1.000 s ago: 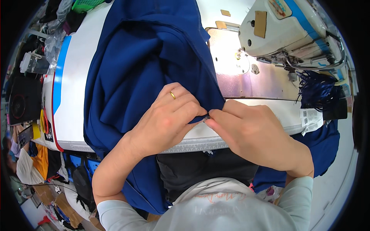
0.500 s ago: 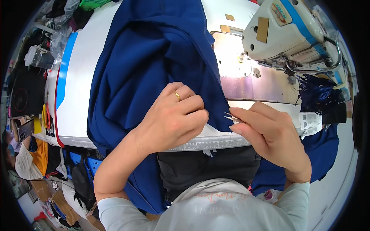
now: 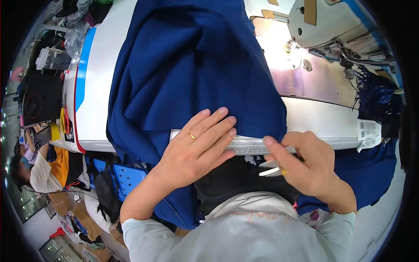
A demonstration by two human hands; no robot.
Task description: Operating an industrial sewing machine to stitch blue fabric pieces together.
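Note:
A large piece of navy blue cloth [image 3: 174, 78] lies in loose folds over the white table, and part of it hangs past the front edge. My left hand [image 3: 192, 150], a gold ring on one finger, rests on the cloth's near part with its fingers stretched out. To the right, my right hand [image 3: 305, 163] holds small silver thread snips [image 3: 269, 169] against the palm, blades pointing left. Its thumb tip touches or nearly touches the cloth's near right corner; whether it pinches the cloth I cannot tell.
A white sewing machine [image 3: 323, 32] with a lit plate stands at the back right. A bundle of dark blue strips [image 3: 375, 96] hangs beside it, above white labels [image 3: 369, 133]. Ruler markings [image 3: 248, 147] run along the table's front edge. Another person [image 3: 41, 170] sits far left.
My left hand has gone from curled to flat on the cloth. My right hand has moved slightly right and down, with the snips turned back toward its palm. The view has shifted.

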